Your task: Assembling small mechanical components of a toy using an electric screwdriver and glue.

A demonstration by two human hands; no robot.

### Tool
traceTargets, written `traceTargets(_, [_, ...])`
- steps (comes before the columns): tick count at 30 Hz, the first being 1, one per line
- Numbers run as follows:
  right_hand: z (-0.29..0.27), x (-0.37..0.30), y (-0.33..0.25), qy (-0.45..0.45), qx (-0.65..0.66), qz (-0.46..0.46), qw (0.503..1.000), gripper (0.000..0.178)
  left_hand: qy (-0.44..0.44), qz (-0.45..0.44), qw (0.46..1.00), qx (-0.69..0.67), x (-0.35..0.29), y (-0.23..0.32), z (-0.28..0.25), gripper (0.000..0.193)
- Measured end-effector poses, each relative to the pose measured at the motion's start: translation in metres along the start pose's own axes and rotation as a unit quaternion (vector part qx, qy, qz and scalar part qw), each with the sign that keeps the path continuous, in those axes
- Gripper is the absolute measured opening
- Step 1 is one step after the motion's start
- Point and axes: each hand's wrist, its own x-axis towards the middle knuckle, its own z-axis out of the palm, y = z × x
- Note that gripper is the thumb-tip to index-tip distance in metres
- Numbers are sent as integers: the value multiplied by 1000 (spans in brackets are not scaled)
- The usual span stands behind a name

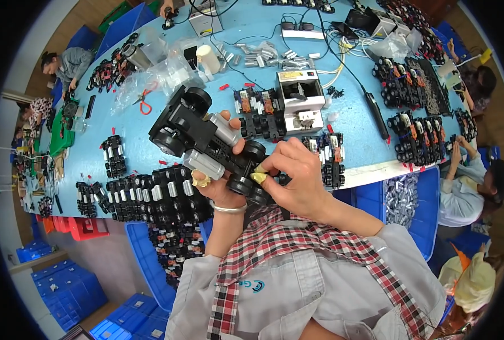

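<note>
Before my chest I hold a black toy truck (pixel 190 126) with its underside toward me. Silver tank-like cylinders (pixel 204 164) sit along both of its sides, and black wheels show at each end. My left hand (pixel 222 192) is wrapped round the truck's middle from below, its fingertips showing beyond the far cylinder. My right hand (pixel 298 174) pinches at the truck's wheel end nearest me, thumb and forefinger in yellow finger covers. Whatever small part may lie between those fingertips is hidden.
Rows of similar trucks (pixel 155 195) line the table edge at left; more stand (pixel 419 139) at right. A white press-like device (pixel 301 99) is beyond my right hand. Blue bins (pixel 427 204) flank me, one with silver cylinders. Orange scissors (pixel 145 106) lie left. Several co-workers sit around the table.
</note>
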Motion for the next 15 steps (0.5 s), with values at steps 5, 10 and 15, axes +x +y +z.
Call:
traceTargets(5, [-2,0,0,-17,28,35,999,11,-10,-2,1000,-3,-1,0,-2,85])
traceTargets(10, [0,0,0,-8,7,26,1000,9,-7,4,1000,-7,-1,0,-3,84])
traceTargets(15, [4,-3,3,-16,34,69,997,8,-16,-5,1000,1,0,-3,-4,85])
